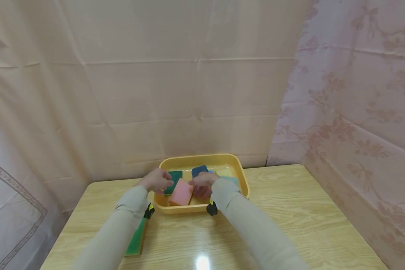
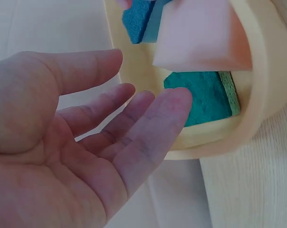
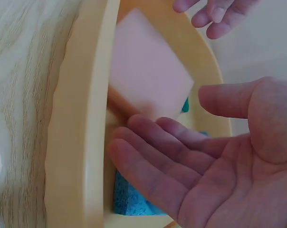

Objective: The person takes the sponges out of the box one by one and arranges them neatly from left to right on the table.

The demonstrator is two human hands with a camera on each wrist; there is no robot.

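Observation:
A yellow plastic tray (image 1: 185,210) holds several sponges. Tilted near its front left lies a pink sponge (image 1: 181,192), with a dark green sponge (image 2: 200,97) flat beside it. Over the tray's left edge is my left hand (image 1: 156,180), fingers loosely spread and holding nothing in the left wrist view. My right hand (image 3: 200,161) reaches over the tray with its palm showing and its fingers extended, close to the pink sponge's edge; I cannot tell whether they touch. Behind it sits a dark blue sponge (image 1: 199,170). A pale teal sponge (image 1: 232,180) is partly covered by the right sleeve.
On the wooden table (image 1: 290,210), a long green sponge (image 1: 135,240) lies in front of the tray, partly behind the left forearm. Beige curtain (image 1: 175,93) hangs behind the table, and patterned pink cloth (image 1: 357,123) covers the right side.

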